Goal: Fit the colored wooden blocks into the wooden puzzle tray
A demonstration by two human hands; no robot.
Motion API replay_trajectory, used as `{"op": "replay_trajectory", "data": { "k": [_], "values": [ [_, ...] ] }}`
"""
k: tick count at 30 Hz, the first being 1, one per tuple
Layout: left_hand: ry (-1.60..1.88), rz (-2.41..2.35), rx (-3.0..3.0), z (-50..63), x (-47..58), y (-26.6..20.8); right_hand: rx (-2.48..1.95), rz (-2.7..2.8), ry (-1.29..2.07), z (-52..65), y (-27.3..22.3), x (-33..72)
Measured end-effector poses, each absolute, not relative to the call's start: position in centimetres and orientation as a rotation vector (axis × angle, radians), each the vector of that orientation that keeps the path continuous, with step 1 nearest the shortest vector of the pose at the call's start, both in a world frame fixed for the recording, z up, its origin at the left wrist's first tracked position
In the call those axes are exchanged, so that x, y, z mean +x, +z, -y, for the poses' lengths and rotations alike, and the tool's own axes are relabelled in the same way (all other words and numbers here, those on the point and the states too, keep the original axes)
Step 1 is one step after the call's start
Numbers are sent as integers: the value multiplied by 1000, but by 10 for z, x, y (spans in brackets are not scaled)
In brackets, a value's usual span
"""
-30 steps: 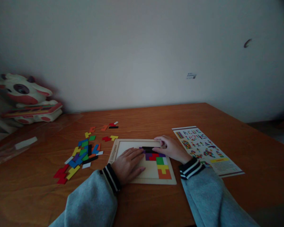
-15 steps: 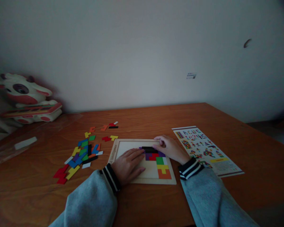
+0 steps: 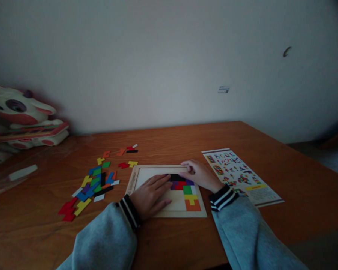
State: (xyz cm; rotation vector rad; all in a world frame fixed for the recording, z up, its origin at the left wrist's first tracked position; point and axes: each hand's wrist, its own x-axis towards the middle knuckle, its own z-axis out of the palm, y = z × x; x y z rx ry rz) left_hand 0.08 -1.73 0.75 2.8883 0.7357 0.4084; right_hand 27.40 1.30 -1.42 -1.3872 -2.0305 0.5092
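A pale wooden puzzle tray (image 3: 174, 215) lies flat on the table in front of me. Black puzzle pieces (image 3: 177, 177) sit together near its top, above purple and red pieces (image 3: 180, 186). My left hand (image 3: 150, 197) rests flat over the tray with its fingers stretched, their tips touching the left end of the black. From the other side, my right hand (image 3: 203, 176) has curled fingers, with the thumb at the black piece's right end. Green (image 3: 187, 190), yellow and orange pieces (image 3: 197, 206) fill the tray's lower right.
Loose coloured pieces (image 3: 95, 180) are spread left of the tray. A printed pattern sheet (image 3: 242, 176) lies to the right. A cow-shaped toy keyboard (image 3: 30, 120) stands at the far left. The wall (image 3: 157, 67) rises behind the table.
The gap between the two black pieces has closed, and they now look like one block. Both hands stay close to the same spots on the tray. The view has shifted slightly right.
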Motion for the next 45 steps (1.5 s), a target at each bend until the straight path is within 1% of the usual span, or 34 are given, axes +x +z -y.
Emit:
{"op": "replay_trajectory", "data": {
  "k": [14, 31, 42, 45],
  "values": [
    [394, -726, 2887, 16, 2, 6, -1376, 2034, 490, -11, -11, 273],
    [488, -719, 2877, 17, 1, 5, -1390, 2029, 498, -10, -8, 272],
    [648, -825, 2935, 22, 0, 8, -1418, 2040, 500, -10, -11, 272],
    [753, -914, 2968, 15, -11, 14, -1421, 2051, 508, -10, -12, 272]
  ]
}}
